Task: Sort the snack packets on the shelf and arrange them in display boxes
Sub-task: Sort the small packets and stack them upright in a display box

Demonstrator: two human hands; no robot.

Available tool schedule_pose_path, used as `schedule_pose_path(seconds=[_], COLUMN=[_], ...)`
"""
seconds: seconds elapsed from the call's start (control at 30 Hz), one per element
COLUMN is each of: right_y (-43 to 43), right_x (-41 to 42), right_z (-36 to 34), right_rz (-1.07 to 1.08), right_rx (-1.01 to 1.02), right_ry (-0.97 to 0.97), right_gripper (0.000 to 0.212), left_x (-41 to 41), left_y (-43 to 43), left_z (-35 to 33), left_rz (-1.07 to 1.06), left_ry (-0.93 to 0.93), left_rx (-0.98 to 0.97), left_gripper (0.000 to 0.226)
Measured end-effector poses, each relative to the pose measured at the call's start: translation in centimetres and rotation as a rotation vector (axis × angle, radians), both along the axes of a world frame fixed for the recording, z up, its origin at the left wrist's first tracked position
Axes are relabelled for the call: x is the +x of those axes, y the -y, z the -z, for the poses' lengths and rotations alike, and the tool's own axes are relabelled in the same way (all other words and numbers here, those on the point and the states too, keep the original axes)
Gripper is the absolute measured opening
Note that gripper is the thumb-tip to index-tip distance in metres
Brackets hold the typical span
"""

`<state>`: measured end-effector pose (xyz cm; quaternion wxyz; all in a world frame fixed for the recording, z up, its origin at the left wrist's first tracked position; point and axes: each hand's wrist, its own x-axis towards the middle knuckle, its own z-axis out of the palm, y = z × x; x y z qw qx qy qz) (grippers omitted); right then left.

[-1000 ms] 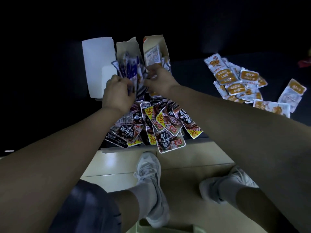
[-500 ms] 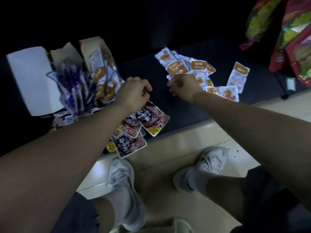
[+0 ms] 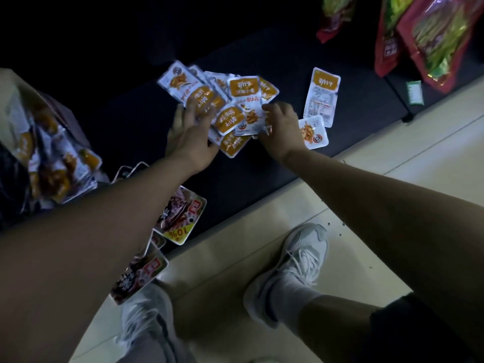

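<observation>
Left hand (image 3: pixel 191 138) flat, fingers straight against left side of orange snack packet pile (image 3: pixel 245 87) on dark shelf (image 3: pixel 248 184); right hand (image 3: pixel 282 127) curled at right edge, grip unclear. Best square pile between hands before lifting toward display box (image 3: pixel 13 100); stray packet (image 3: pixel 323 96) lies apart.

On the dark shelf (image 3: pixel 248 184), the left hand (image 3: pixel 192 142) lies flat on a pile of orange snack packets (image 3: pixel 245 87); the right hand (image 3: pixel 281 129), fingers curled, touches its opposite edge.
</observation>
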<state>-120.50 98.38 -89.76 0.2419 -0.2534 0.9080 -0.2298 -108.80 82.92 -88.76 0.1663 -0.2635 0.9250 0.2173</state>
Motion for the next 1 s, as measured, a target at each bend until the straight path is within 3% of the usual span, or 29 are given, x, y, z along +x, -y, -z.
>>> schedule_pose_path(seconds=[0.13,0.3,0.47,0.57,0.67,0.8,1.0], right_y=[1.1,1.3,2.4,2.8,2.8,2.7,1.5], right_x=[-0.2,-1.5,-1.9,-2.0,-2.5,-4.0,-4.6], right_z=[1.3,1.4,1.3,1.5,1.3,0.8,0.2], right_rz=[0.010,0.210,0.303,0.333,0.375,0.468,0.435], right_rx=[0.002,-0.197,-0.207,-0.198,-0.249,-0.326,-0.280], right_ry=[0.004,0.094,0.194,0.208,0.312,0.469,0.536], right_gripper=[0.055,0.049,0.069,0.068,0.057,0.033,0.025], left_x=[-1.0,0.5,-0.1,-1.5,-2.2,-1.9,-0.4], left_y=[0.4,-0.3,1.3,2.6,2.9,1.9,1.9], left_z=[1.4,2.1,1.5,1.6,2.2,2.3,1.6], left_rz=[-0.030,0.022,-0.052,-0.244,-0.271,-0.227,-0.186], left_ry=[0.023,-0.223,-0.374,-0.272,-0.135,-0.178,-0.228], left_rx=[0.080,0.043,-0.099,-0.084,0.007,-0.009,0.060], left_gripper=[0.076,0.058,0.030,0.046,0.062,0.057,0.060])
